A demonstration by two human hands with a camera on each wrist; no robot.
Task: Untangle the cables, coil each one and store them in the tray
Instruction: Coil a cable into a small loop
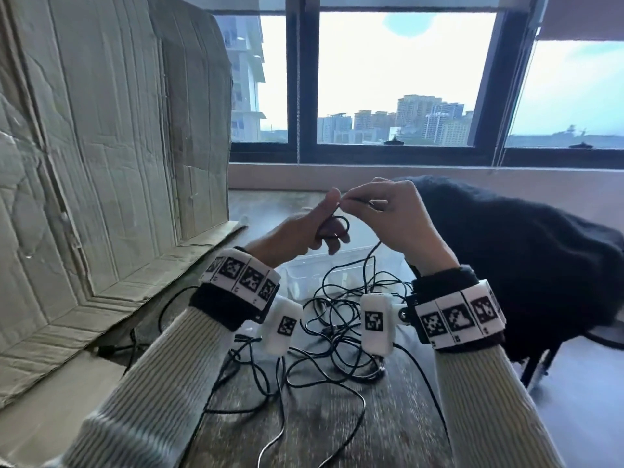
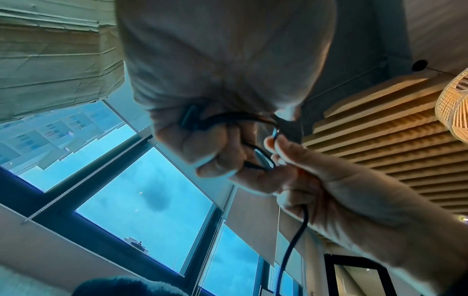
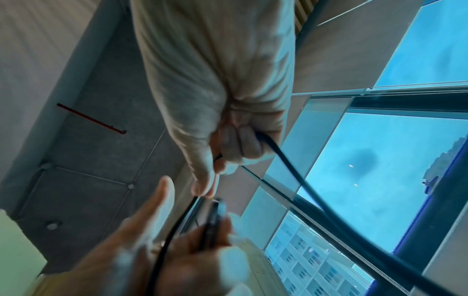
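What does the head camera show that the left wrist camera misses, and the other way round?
Only the head view shows the tangled pile of black cables on the wooden table, the clear plastic tray and the cardboard sheet. Only the left wrist view shows the slatted wooden ceiling and woven lampshade. Both show the left hand gripping a small coil of thin black cable and the right hand pinching it.

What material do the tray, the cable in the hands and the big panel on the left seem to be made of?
Tray: likely clear plastic, glossy; the table shows through its walls.
Cable: black, smooth, probably a rubber or plastic jacket; it bends freely below the right hand.
Panel: corrugated cardboard, matte brown, with creases and fold lines.
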